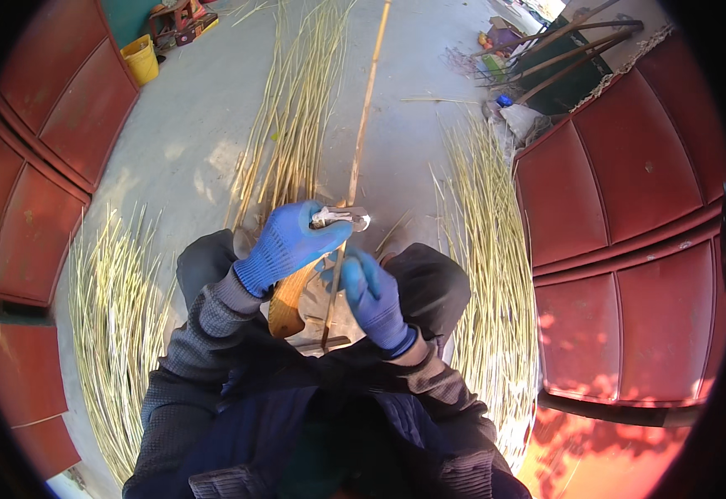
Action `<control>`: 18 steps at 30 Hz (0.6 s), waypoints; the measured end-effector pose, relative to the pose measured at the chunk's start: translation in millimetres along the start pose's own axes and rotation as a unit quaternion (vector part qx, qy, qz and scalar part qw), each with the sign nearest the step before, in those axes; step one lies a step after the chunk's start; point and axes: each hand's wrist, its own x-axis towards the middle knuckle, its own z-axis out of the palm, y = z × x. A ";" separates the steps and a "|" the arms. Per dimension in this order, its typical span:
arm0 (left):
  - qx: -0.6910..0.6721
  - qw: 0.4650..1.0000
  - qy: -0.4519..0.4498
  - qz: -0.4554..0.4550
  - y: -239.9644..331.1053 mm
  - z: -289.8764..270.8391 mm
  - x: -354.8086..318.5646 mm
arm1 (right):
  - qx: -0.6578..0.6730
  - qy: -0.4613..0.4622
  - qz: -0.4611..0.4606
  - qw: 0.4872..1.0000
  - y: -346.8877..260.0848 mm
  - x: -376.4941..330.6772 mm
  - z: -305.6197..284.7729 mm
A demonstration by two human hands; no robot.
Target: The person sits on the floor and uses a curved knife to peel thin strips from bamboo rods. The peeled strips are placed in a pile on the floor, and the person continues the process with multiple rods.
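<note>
My left hand (290, 245), in a blue glove, is closed around a short metal tool (358, 219) with a white wrapping. What kind of tool it is cannot be made out. A long thin cane (366, 100) runs from the far edge, past the tool, down between my knees. My right hand (374, 301), also gloved, is closed beside the cane's lower part, its fingers curled at it and slightly blurred. Below my left hand a curved wooden piece (286, 306) hangs or stands; whether it joins the metal tool is hidden.
Long split strips (300, 125) lie on the concrete floor ahead. More strip bundles lie at my left (118, 333) and right (496, 316). Red panelled doors (629, 166) flank both sides. A yellow bucket (140, 60) stands far left; poles (575, 50) and clutter fill the far right.
</note>
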 end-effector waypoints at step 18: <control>-0.122 0.982 0.135 0.042 -66.1 -43.0 154.2 | -0.391 -0.142 0.101 0.904 -2.3 -302.2 -220.5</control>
